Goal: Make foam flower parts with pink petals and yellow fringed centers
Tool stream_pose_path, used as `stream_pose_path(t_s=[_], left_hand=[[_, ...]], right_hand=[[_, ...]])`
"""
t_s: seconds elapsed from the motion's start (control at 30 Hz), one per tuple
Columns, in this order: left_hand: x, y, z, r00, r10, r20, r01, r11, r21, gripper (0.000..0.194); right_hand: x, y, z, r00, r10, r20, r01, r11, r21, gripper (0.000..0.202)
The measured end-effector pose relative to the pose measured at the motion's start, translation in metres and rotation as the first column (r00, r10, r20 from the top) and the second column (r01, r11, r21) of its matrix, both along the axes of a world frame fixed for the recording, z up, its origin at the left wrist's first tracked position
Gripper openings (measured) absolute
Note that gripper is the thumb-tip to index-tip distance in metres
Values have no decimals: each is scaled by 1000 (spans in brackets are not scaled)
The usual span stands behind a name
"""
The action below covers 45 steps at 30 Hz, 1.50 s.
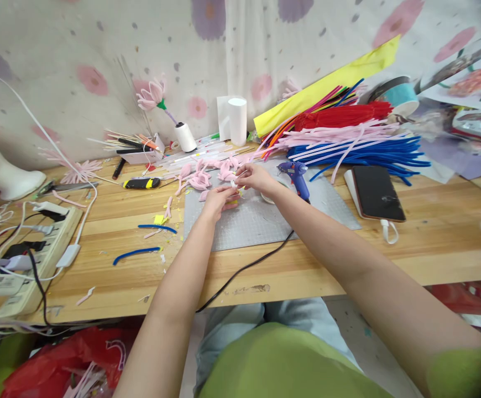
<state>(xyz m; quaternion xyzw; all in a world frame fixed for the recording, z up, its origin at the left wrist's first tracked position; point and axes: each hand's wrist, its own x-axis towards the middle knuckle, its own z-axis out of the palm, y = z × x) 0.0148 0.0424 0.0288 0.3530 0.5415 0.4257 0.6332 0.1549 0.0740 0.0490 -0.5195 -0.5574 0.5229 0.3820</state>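
Above the grey cutting mat point(240, 235), my left hand point(219, 202) and my right hand point(255, 178) meet with fingertips close together. Both are closed in a pinch around something small and whitish, too small to name. A bit of yellow shows by the left fingertips. Just beyond them lie several pink fuzzy petal shapes point(199, 180) bent from pipe cleaners. A roll of tape point(268, 198) is partly hidden behind my right wrist. To the right of it a purple glue gun point(296, 178) rests on the mat.
Blue pipe cleaners point(360, 157) and pink ones point(340, 135) are heaped at back right. A phone point(378, 192) leans on a stand. A pink flower point(153, 95) stands in a white holder point(186, 137). A power strip point(45, 260), a utility knife point(141, 183) and a black cord point(244, 269) lie around.
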Motion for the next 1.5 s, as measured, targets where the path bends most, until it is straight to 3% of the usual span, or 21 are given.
stream_pose_path(t_s=[0.23,0.4,0.6,0.7,0.83,0.9,1.03,1.13,1.23,1.4,1.5], left_hand=[[3,-1,1,996,26,-80,-22,999,49,29],[4,1,-1,992,60,-112,-53,996,65,19],[2,1,1,997,46,-67,-41,996,73,21],[2,2,2,996,31,-80,-25,997,75,19],[1,3,3,990,88,-113,-79,993,82,17],[-1,4,4,984,123,-127,-113,990,83,16],[-9,5,5,979,180,-93,-175,982,64,15],[-19,6,6,973,231,-8,-230,972,56,15],[-29,9,7,941,324,95,-328,944,36,15],[-42,13,11,887,418,195,-435,899,49,8],[-46,14,15,853,462,242,-492,868,76,6]], right_hand=[[-4,1,0,1000,-8,0,8,1000,-1,23],[3,1,-1,999,10,-53,-9,1000,22,25],[11,-5,-3,977,202,-67,-204,979,-26,38],[9,-3,-8,978,211,5,-211,977,-12,34],[9,4,-13,963,146,228,-167,983,76,26],[12,7,-13,914,89,396,-162,975,155,23],[19,11,-12,716,-69,695,-193,937,291,27],[22,14,-14,622,-46,782,-310,902,300,36],[24,16,-15,585,-16,811,-380,878,291,39],[28,14,-20,624,-24,781,-327,899,290,39],[30,16,-22,782,-17,623,-223,925,306,40]])
